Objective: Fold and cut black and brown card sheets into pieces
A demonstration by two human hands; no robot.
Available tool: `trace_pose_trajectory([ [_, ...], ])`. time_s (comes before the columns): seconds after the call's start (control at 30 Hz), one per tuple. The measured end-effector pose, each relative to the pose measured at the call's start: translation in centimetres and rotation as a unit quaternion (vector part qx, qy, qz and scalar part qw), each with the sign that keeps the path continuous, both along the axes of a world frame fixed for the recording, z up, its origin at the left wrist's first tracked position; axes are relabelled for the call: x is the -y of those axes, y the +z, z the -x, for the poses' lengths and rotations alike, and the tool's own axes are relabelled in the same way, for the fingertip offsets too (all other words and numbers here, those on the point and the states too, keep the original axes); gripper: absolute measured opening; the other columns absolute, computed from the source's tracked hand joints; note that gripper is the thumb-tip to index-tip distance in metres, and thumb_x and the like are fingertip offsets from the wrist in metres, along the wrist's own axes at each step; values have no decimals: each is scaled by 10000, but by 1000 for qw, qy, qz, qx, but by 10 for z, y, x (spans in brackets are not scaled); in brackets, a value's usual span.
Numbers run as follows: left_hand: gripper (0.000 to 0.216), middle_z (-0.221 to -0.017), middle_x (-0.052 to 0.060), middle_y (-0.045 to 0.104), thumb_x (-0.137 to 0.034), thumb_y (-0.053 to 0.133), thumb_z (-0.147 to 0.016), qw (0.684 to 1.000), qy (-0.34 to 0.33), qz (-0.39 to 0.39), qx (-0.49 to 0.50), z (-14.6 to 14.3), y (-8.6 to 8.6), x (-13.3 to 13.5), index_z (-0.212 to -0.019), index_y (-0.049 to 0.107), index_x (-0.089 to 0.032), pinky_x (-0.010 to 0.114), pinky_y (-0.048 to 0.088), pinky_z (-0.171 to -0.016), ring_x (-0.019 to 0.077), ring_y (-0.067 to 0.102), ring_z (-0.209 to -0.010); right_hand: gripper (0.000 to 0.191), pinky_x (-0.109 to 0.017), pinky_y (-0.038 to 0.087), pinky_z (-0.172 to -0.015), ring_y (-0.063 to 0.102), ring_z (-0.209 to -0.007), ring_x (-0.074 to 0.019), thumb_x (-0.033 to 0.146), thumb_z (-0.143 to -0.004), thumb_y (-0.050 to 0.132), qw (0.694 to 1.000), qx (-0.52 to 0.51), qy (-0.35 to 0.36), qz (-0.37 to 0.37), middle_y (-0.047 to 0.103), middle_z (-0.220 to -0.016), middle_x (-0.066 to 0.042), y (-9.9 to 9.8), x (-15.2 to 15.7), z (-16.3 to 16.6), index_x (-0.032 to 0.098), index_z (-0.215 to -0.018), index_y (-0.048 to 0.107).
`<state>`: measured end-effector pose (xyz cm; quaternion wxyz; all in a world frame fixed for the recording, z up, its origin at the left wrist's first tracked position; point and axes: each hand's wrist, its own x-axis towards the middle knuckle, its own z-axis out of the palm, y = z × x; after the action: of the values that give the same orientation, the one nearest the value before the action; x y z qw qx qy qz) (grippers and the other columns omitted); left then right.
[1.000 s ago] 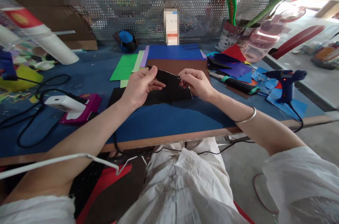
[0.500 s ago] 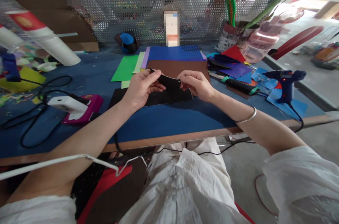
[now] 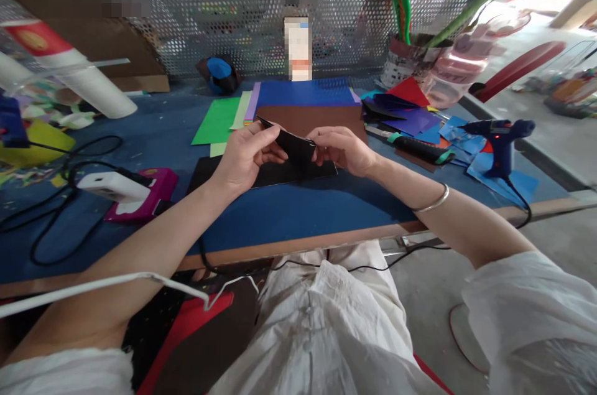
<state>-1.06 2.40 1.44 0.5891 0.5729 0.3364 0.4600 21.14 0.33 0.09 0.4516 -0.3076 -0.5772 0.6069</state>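
Observation:
A folded piece of black paper (image 3: 296, 151) is held up off the table between my two hands. My left hand (image 3: 249, 155) pinches its left end, thumb on the near face. At the right end, the fingers of my right hand (image 3: 342, 149) close on its edge. Beneath them a larger black sheet (image 3: 205, 172) lies on the blue table, partly covered by my left hand. Just behind my hands is a brown sheet (image 3: 326, 118), with a dark blue sheet (image 3: 303, 92) beyond it and a green sheet (image 3: 215, 121) to the left.
A blue glue gun (image 3: 501, 140) with a lit red light stands at the right, by a cutter knife (image 3: 415, 146) and coloured paper scraps (image 3: 410, 112). Left are a purple power strip (image 3: 161, 190) with a white plug, looping black cables and a white paper roll (image 3: 97, 84).
My right hand's fingers have shifted slightly along the right edge of the black paper, and the fold looks a little tighter. The whole view has moved slightly.

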Motion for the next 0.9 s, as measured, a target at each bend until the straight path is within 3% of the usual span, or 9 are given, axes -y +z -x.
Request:
trace_pose_trajectory([
  [0.27, 271, -669, 7, 702, -411, 814, -793, 1000, 3, -4, 6, -2, 2, 3, -830, 685, -175, 212, 543, -526, 122, 667, -551, 297, -208, 512, -603, 596, -673, -113, 449, -764, 817, 1000, 4, 20, 5, 662, -728, -14, 2, 3, 0, 168, -833, 749],
  [0.47, 203, -731, 3, 680, -334, 808, -803, 1000, 16, -13, 9, -5, 1, 6, -790, 661, -194, 237, 522, -533, 116, 634, -549, 327, -213, 503, -610, 592, -671, -113, 486, -840, 747, 998, 41, 7, -38, 652, -715, -10, 0, 4, 3, 175, -758, 688],
  [0.7, 194, -742, -5, 673, -269, 836, -644, 999, 40, 6, 10, -4, 2, 4, -789, 715, -227, 261, 515, -528, 138, 606, -581, 327, -202, 451, -576, 522, -600, -88, 430, -918, 692, 981, 87, -125, -119, 612, -648, 23, -4, 0, 6, 190, -704, 631],
  [0.9, 194, -849, 47, 753, -225, 726, -599, 999, 23, 39, -6, -4, -1, 2, -792, 714, -219, 341, 571, -695, 272, 723, -875, 349, -194, 394, -530, 489, -554, -78, 374, -956, 668, 970, 57, -217, -95, 535, -592, 47, -6, -5, 4, 199, -673, 560],
])
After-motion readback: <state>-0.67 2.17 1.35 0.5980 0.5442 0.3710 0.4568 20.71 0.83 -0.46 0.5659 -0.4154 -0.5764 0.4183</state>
